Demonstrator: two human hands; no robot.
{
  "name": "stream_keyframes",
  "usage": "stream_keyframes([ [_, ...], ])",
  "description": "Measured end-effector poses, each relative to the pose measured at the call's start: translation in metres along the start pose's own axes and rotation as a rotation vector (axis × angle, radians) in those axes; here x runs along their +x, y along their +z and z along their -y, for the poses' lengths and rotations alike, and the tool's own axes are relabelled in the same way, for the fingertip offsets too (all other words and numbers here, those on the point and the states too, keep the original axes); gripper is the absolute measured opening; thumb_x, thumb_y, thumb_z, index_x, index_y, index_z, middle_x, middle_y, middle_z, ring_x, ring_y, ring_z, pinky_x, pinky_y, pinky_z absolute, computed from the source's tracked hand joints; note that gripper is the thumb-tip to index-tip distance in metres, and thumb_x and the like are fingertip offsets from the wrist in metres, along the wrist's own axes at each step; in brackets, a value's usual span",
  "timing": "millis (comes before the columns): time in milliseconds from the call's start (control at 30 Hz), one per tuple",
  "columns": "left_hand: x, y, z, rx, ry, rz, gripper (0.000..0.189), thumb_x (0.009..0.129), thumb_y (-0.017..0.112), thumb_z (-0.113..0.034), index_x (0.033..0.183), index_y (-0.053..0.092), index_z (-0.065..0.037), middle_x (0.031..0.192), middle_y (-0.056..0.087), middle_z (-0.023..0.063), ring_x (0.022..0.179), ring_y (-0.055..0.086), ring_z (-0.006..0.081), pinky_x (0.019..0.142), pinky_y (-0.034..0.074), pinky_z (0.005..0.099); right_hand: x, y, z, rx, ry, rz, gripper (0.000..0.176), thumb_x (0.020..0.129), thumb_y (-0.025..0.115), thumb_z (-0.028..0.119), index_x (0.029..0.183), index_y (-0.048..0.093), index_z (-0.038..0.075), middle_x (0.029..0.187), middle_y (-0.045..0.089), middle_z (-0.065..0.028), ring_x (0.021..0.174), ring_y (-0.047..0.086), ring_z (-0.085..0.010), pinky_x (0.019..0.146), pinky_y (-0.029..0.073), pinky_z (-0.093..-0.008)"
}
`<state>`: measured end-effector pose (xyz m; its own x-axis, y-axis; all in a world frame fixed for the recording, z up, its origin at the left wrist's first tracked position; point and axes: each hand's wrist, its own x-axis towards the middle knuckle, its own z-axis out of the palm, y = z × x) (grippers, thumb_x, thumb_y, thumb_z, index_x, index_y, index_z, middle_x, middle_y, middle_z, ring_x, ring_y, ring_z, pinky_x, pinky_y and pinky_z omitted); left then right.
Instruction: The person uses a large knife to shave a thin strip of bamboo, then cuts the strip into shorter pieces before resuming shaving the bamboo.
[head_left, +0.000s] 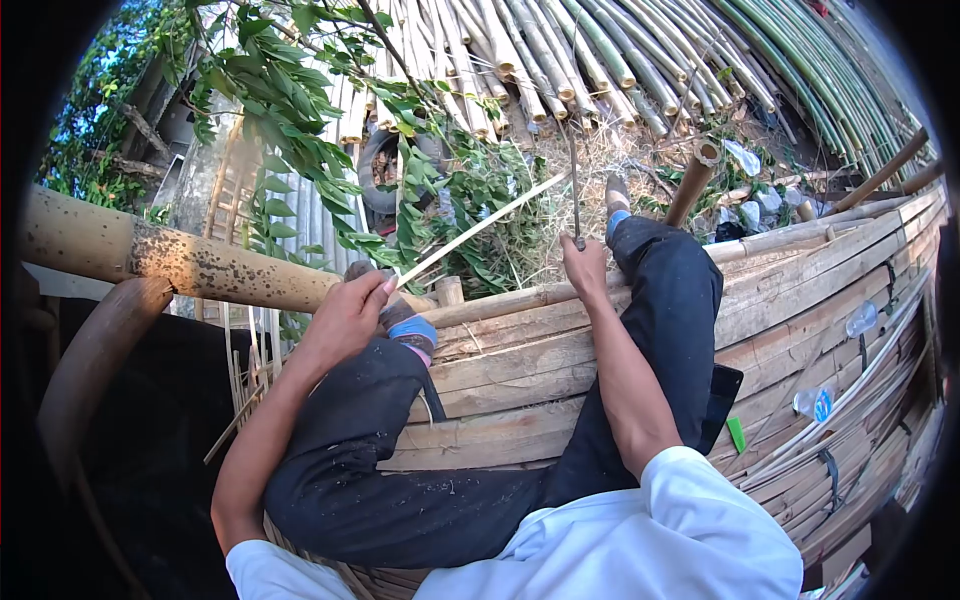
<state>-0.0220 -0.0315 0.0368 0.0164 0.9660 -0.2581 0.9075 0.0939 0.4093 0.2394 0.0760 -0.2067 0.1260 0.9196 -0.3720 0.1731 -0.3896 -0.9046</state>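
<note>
A pale, narrow bamboo strip [480,232] slants up and to the right from my left hand [345,318], which pinches its near end between thumb and fingers beside my left shoe. My right hand [585,268] is closed around the lower end of a knife [575,195], its long, thin, dark blade pointing away from me, seen nearly edge-on. The far tip of the strip comes close to the blade in this view. My right wrist lies just inside my right knee.
I sit on a platform of bamboo slats [500,385]. A thick bamboo rail [240,255] runs along the left, and a bamboo post [692,183] rises ahead. Beyond lie many bamboo poles [520,60], a tyre [378,175] and leafy branches [285,100]. A phone [720,400] and plastic cups [812,403] lie right.
</note>
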Motion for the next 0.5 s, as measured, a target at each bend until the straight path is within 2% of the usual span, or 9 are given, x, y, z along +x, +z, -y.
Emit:
stream_keyframes([
  [67,0.001,0.002,0.008,-0.039,0.05,-0.041,0.027,0.096,0.047,-0.024,0.095,0.058,0.002,0.065,0.053,0.0191,0.06,0.053,0.0347,0.059,0.041,0.0418,-0.005,-0.004,0.005,-0.214,-0.204,0.092,0.053,0.082,0.059,0.044,0.061,0.056,-0.004,0.054,0.055,-0.0158,0.055,0.056,-0.0281,0.059,0.042,-0.0442],
  [133,0.002,-0.001,0.007,-0.038,0.009,-0.013,0.027,0.096,0.047,-0.023,0.094,0.057,0.002,0.065,0.054,0.0188,0.06,0.053,0.0349,0.06,0.041,0.0417,-0.007,-0.006,0.013,-0.337,-0.238,0.107,0.054,0.083,0.06,0.044,0.057,0.055,-0.003,0.054,0.056,-0.0119,0.054,0.057,-0.0237,0.056,0.042,-0.041],
  [200,0.0,-0.001,0.006,-0.028,-0.036,0.02,0.027,0.096,0.047,-0.023,0.093,0.057,0.002,0.065,0.054,0.0185,0.061,0.054,0.035,0.06,0.041,0.0416,0.011,0.0,-0.007,0.188,0.22,0.066,0.05,0.084,0.059,0.042,0.056,0.052,0.001,0.051,0.052,-0.0068,0.049,0.053,-0.0177,0.048,0.039,-0.0359],
  [233,-0.002,-0.002,0.006,-0.029,-0.029,0.001,0.027,0.096,0.047,-0.023,0.093,0.056,0.002,0.066,0.054,0.0185,0.061,0.054,0.035,0.06,0.041,0.0416,0.017,-0.007,-0.013,0.482,0.377,0.08,0.042,0.085,0.058,0.041,0.062,0.048,0.007,0.049,0.042,-0.0001,0.043,0.043,-0.0115,0.043,0.034,-0.0306],
  [267,-0.003,-0.004,0.006,-0.03,-0.022,-0.016,0.026,0.096,0.047,-0.023,0.092,0.056,0.001,0.066,0.054,0.0185,0.062,0.055,0.0351,0.06,0.041,0.0416,0.02,-0.006,-0.018,0.488,0.372,0.079,0.042,0.085,0.058,0.041,0.062,0.048,0.007,0.049,0.042,-0.0001,0.043,0.043,-0.0115,0.043,0.034,-0.0306],
  [333,-0.002,-0.004,0.009,-0.03,-0.028,-0.038,0.026,0.097,0.047,-0.023,0.092,0.055,0.001,0.066,0.054,0.0189,0.062,0.055,0.0354,0.061,0.041,0.0417,0.02,-0.01,-0.017,0.903,0.488,-0.046,0.037,0.086,0.056,0.039,0.068,0.044,0.01,0.05,0.035,0.0032,0.041,0.035,-0.0098,0.042,0.032,-0.0298],
  [367,0.001,-0.003,0.01,-0.032,-0.039,-0.059,0.025,0.097,0.047,-0.023,0.092,0.055,0.001,0.067,0.055,0.0193,0.063,0.055,0.0358,0.061,0.041,0.0419,0.021,-0.01,-0.017,0.969,0.461,-0.003,0.035,0.087,0.056,0.038,0.072,0.044,0.01,0.051,0.034,0.0037,0.04,0.033,-0.0099,0.042,0.033,-0.0299],
  [400,0.003,0.0,0.013,-0.032,-0.038,-0.061,0.025,0.097,0.047,-0.023,0.092,0.055,0.001,0.067,0.055,0.0193,0.063,0.055,0.0358,0.061,0.041,0.0419,0.018,-0.009,-0.013,0.969,0.46,-0.003,0.035,0.087,0.056,0.038,0.072,0.044,0.01,0.051,0.034,0.0037,0.04,0.033,-0.0099,0.042,0.033,-0.0299],
  [500,0.007,0.009,0.022,-0.034,-0.043,-0.055,0.027,0.096,0.049,-0.025,0.091,0.055,0.001,0.065,0.053,0.0172,0.061,0.053,0.0311,0.06,0.041,0.0399,0.004,-0.007,-0.004,0.831,0.393,0.198,0.033,0.087,0.058,0.035,0.068,0.046,0.01,0.049,0.033,0.0052,0.04,0.034,-0.0082,0.042,0.032,-0.0279],
])
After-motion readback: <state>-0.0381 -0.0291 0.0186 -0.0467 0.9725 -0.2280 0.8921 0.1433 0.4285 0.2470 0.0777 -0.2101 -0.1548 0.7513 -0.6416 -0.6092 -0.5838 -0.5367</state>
